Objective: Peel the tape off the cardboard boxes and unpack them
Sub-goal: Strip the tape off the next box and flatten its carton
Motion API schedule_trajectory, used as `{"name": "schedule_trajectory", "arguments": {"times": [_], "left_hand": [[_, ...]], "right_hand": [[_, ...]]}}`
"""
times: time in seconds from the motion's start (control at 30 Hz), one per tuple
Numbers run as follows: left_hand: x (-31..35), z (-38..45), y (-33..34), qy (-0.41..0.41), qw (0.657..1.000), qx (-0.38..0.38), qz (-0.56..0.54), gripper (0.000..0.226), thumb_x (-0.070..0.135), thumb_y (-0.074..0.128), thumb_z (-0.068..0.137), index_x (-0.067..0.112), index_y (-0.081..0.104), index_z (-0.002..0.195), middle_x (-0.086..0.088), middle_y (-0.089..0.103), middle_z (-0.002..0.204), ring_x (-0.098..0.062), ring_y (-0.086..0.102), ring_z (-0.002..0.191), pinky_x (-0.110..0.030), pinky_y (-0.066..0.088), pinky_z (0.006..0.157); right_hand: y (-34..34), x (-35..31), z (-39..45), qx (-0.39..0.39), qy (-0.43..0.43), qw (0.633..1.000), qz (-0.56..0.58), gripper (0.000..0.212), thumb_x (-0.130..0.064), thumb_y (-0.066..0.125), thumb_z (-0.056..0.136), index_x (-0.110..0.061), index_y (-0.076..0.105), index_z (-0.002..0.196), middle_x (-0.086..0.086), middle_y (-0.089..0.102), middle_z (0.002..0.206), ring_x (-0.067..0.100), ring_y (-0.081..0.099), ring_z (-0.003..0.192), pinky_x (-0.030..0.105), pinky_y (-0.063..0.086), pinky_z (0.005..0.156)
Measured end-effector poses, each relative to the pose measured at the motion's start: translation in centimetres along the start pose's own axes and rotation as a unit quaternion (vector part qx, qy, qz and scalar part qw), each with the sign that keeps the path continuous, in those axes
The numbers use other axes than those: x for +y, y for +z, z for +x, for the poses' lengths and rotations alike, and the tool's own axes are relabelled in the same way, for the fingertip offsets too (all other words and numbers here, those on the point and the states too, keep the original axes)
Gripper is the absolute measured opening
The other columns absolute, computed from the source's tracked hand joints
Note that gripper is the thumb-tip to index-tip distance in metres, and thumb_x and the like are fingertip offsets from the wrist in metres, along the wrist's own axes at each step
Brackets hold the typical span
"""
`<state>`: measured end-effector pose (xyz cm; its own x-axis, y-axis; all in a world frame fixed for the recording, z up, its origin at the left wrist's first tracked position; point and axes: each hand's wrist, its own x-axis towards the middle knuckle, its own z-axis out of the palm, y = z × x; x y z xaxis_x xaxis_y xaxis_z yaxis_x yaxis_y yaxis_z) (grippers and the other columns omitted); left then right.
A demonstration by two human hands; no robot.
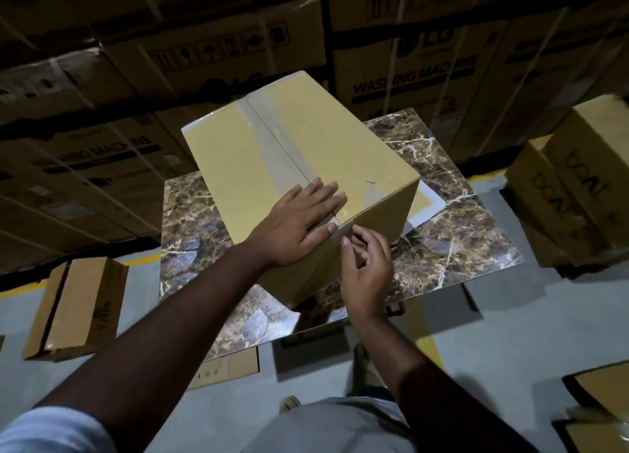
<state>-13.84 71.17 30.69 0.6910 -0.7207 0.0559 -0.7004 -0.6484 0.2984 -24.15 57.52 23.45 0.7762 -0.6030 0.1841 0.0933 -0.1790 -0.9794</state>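
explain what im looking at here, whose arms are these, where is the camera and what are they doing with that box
There is no machine here: these are a person's two bare arms, seen by one camera worn on the head, looking forward and down. A closed cardboard box stands on a marble-patterned table, sealed by clear tape along its top seam. The left hand lies flat on the box's near edge, steadying it. The right hand is at the near corner, fingers curled around the tape end there; whether its grip has the tape yet is hard to tell. The box is not yet opened. More boxes lie on the floor and are stacked behind.
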Motion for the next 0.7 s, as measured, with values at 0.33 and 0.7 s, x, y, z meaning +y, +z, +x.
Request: {"name": "schedule_trajectory", "arguments": {"times": [0.33, 0.7], "left_hand": [[-1.3, 1.5, -1.3, 0.079, 0.995, 0.054, 0.006, 0.036, 0.04, 0.046, 0.11, 0.027, 0.061, 0.139, 0.005, 0.056, 0.143, -0.017, 0.05, 0.132, -0.046, 0.041, 0.106], [-2.0, 2.7, -1.4, 0.03, 0.999, 0.003, -0.03, 0.062, 0.056, 0.051, 0.103, 0.026, 0.04, 0.156, 0.006, 0.031, 0.167, -0.013, 0.016, 0.157, -0.043, 0.016, 0.128]], "right_hand": [[1.6, -1.2, -0.6, 0.041, -0.012, 0.999, 0.004, 0.021, -0.002, 0.069, 0.095, -0.012, 0.067, 0.113, 0.0, 0.062, 0.114, 0.007, 0.066, 0.1, 0.038, 0.061, 0.087], [-1.7, -3.1, 9.6, -0.076, -0.048, 0.928, -0.362, 0.051, -0.059, 0.059, 0.095, -0.041, 0.054, 0.142, -0.004, 0.013, 0.171, 0.024, -0.004, 0.158, 0.054, -0.007, 0.125]]}}
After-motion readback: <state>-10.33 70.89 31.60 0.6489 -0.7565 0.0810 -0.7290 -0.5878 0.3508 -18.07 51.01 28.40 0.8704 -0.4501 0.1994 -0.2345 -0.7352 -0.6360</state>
